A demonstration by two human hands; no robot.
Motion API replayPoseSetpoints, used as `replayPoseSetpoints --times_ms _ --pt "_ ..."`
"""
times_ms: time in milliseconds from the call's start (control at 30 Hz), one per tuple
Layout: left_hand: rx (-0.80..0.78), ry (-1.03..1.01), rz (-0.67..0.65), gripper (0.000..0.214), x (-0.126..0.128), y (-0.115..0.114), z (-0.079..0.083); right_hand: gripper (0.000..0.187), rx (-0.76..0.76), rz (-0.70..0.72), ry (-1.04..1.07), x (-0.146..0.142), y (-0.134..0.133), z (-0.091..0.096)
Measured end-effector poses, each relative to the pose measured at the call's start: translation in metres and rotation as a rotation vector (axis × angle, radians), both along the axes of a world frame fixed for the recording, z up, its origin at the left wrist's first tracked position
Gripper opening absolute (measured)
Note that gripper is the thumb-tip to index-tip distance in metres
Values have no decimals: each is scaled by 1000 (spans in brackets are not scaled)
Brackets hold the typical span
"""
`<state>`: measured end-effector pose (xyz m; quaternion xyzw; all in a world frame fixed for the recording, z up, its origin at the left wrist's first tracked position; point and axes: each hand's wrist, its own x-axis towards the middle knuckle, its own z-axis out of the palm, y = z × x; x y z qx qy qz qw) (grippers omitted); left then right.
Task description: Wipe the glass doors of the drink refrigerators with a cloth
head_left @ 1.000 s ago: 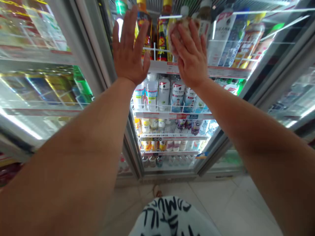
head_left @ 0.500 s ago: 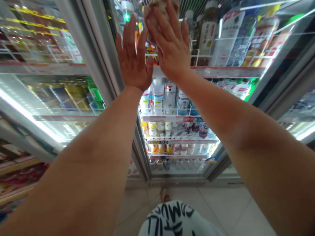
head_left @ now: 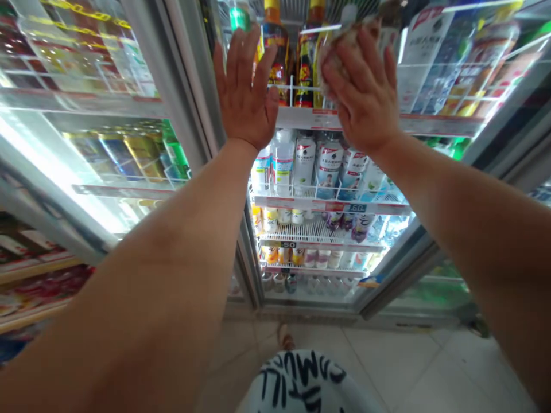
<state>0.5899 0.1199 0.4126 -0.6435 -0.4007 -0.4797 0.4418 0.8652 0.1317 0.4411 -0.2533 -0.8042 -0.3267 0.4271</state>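
Observation:
My left hand (head_left: pixel 247 94) lies flat with spread fingers against the glass door (head_left: pixel 318 287) of a drinks fridge, near the door's left frame. It holds nothing. Higher up and to the right, my right hand (head_left: pixel 368 94) presses a crumpled, light brownish cloth (head_left: pixel 331 63) to the same glass, its fingers over the cloth. Behind the glass, between the two hands, stand dark bottles with orange caps (head_left: pixel 305 63). Part of the cloth is hidden under my right hand.
Shelves of white-labelled bottles (head_left: pixel 329 166) and small yellow-labelled bottles (head_left: pixel 270 221) are behind the glass. A metal door frame (head_left: pixel 189 80) rises at left, with a fridge section of cans (head_left: pixel 109 152) beyond. Below is a tiled floor (head_left: pixel 387 361).
My right hand has slid right and slightly down with the cloth, uncovering the orange-capped bottles. My left hand stays flat on the glass; the view has shifted a little.

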Motion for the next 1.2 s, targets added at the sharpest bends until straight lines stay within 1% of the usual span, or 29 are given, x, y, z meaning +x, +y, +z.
replayPoseSetpoints --times_ms 67,133,167,233,300,333,367,433,500,533,567,633,667,700,733,767,800,833,867,933,967,1000,1033,1100,1167,1200 --pt "-14 7 14 60 1 -6 0 51 3 -2 -152 13 0 -3" --pt "-16 -9 9 60 2 -6 1 51 26 -19 -206 23 0 -1" --pt "-24 -20 5 60 2 -6 1 52 31 -28 -181 26 1 0" --pt "-32 -43 -10 61 2 -4 1 54 24 -25 -43 30 4 -4" --pt "-49 -58 -58 61 2 -5 1 54 -29 -2 90 31 8 -14" --pt "-61 -64 -90 59 2 -6 1 53 -69 4 108 32 9 -18" --pt "-69 -67 -114 58 2 -7 0 53 -109 2 83 35 9 -21" --pt "-53 -61 -117 58 2 -9 -1 52 -156 -48 -53 43 6 -20" --pt "-24 -37 -84 59 1 -9 -1 54 -125 -158 -132 58 0 -14" --pt "-7 -26 -67 59 1 -9 -2 56 -88 -227 -101 67 -3 -13" --pt "1 -18 -63 58 1 -9 -2 58 -47 -297 -25 77 -6 -15" --pt "-13 -12 -79 58 0 -8 -1 61 15 -408 157 95 -7 -30" --pt "-26 -16 -92 58 0 -7 0 61 30 -437 208 103 -6 -41" --pt "-47 -19 -109 59 0 -7 0 59 35 -441 210 111 -3 -54" --pt "-73 -23 -125 59 0 -7 1 58 24 -426 157 119 1 -65" --pt "-96 -32 -133 60 0 -6 1 56 50 -408 135 127 6 -73" --pt "-108 -38 -131 60 0 -6 2 54 55 -404 103 134 12 -76" --pt "-113 -38 -121 60 0 -6 2 53 54 -403 83 142 17 -74" --pt "-113 -36 -105 61 0 -6 2 54 45 -409 99 149 23 -68" --pt "-104 -30 -82 60 0 -7 2 59 14 -435 232 162 34 -51" --pt "-100 -27 -79 60 0 -7 2 60 13 -443 336 166 39 -46" --pt "-97 -27 -74 60 0 -7 2 61 25 -445 445 170 44 -44" --pt "-93 -28 -66 59 0 -7 2 63 47 -445 543 173 48 -48" --pt "-91 -21 -33 59 1 -8 2 69 99 -438 656 177 57 -68" --pt "-92 -13 -6 60 2 -8 2 71 129 -437 686 185 68 -88" --pt "-93 -13 -7 59 2 -9 2 71 142 -438 686 191 76 -92"
